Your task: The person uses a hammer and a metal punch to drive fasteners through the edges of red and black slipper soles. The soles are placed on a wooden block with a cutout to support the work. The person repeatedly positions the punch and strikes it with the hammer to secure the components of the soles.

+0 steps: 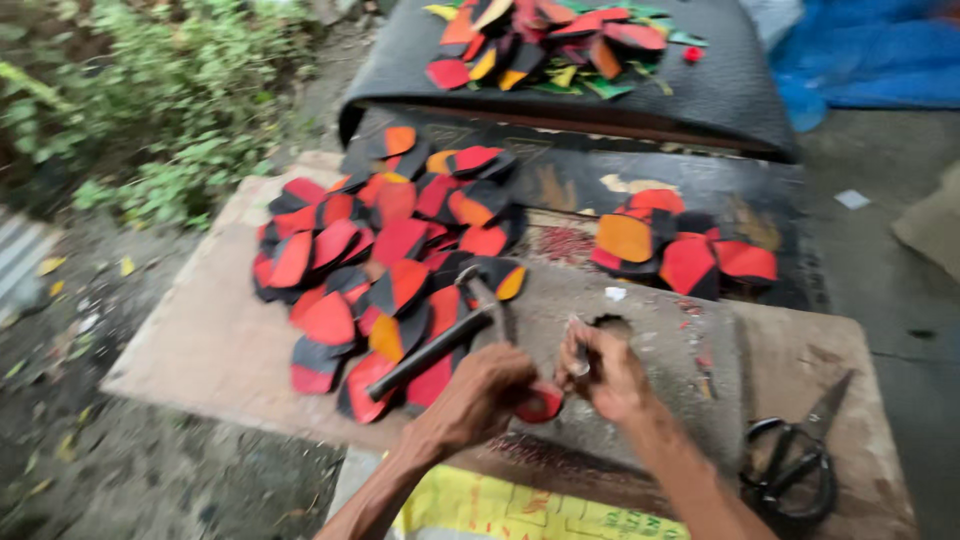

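- The left hand [480, 385] is wrapped tight around the dark handle of a hammer [455, 335], whose head sits raised over the middle of the worktop [220, 350], tilted up and to the right
- The right hand [605, 372] is closed in a pinch on a small metal punch [578, 345], held roughly upright near the front edge of the worktop; its tip is blurred, so I cannot tell exactly what it bears on
- A small red leather piece [541, 404] lies between the two hands, touching the left one, close to the front edge
- A large heap of red, orange and black cut pieces [385, 265] covers the left half of the worktop, right beside the hammer; a smaller cluster [680, 252] sits toward the back right corner
- Black scissors [790, 470] rest at the front right corner, well apart from both hands
- Risk, as I judge it: the fingers gripping the punch sit just beside the hammer's path, so a glancing blow could land on them
- A tilted punch could skid off the red piece and mar it or shoot it aside
- A wide swing might clip the heap and scatter pieces off the left edge
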